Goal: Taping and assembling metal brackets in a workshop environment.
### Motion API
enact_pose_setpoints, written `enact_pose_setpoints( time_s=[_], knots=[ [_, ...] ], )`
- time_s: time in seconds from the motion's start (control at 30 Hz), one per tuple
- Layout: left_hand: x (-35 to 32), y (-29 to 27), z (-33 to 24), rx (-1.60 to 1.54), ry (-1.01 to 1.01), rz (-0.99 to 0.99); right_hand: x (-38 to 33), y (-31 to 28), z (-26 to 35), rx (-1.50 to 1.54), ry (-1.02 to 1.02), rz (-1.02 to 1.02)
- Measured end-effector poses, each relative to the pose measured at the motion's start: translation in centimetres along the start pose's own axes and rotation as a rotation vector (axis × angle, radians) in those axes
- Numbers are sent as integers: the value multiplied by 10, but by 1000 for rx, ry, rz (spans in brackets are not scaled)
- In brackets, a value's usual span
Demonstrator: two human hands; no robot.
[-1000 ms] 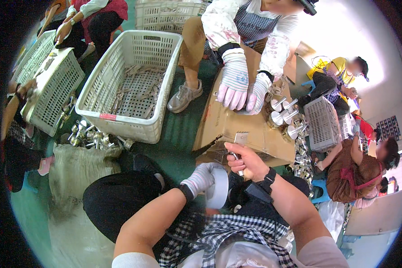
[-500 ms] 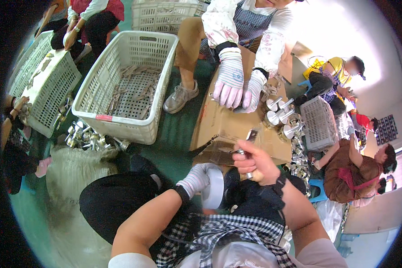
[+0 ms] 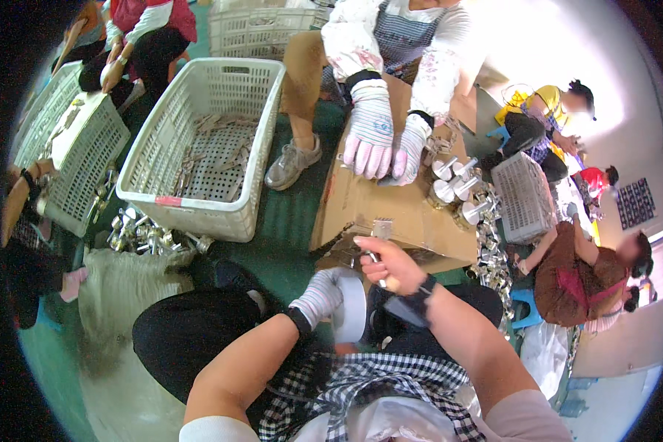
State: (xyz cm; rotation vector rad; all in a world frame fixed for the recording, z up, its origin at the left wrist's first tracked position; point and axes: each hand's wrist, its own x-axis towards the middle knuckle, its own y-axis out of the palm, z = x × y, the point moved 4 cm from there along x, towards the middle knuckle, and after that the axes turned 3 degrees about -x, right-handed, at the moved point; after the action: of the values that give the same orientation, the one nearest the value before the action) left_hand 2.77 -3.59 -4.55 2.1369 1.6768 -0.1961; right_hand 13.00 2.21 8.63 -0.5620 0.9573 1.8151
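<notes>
My left hand (image 3: 318, 297), in a striped glove, is closed on the rim of a wide, pale roll of tape (image 3: 352, 308) held upright over my lap. My bare right hand (image 3: 392, 267) is a fist around a slim silvery tool (image 3: 374, 258); its exact kind is mostly hidden by my fingers. That fist is at the near edge of a brown cardboard box (image 3: 412, 225). A small shiny flat piece (image 3: 382, 227) shows on the cardboard just beyond my fingers. Across from me, another person's two gloved hands (image 3: 370, 147) press on the box top.
Shiny metal fittings (image 3: 457, 184) stand at the box's right, with a heap (image 3: 493, 261) beside it. A white plastic crate (image 3: 199, 210) holds flat strips. More metal parts (image 3: 151, 234) lie before it, near a pale sack (image 3: 129, 302). Several people sit around.
My right hand has moved left and slightly toward the box edge, with the slim tool still in it. My left hand and the tape roll stay nearly in place.
</notes>
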Motion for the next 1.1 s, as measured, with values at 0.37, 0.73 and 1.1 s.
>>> enact_pose_setpoints(
  time_s=[0.37,0.73,1.1],
  knots=[
    [-31,7,39,103,-131,164,-61,1,17,-120,-1,59],
    [-26,25,-18,-2,45,198,-113,16,29,-372,-97,232],
    [-34,13,-199,15,343,-52,-104,-23,90,153,-943,-169]
  ],
)
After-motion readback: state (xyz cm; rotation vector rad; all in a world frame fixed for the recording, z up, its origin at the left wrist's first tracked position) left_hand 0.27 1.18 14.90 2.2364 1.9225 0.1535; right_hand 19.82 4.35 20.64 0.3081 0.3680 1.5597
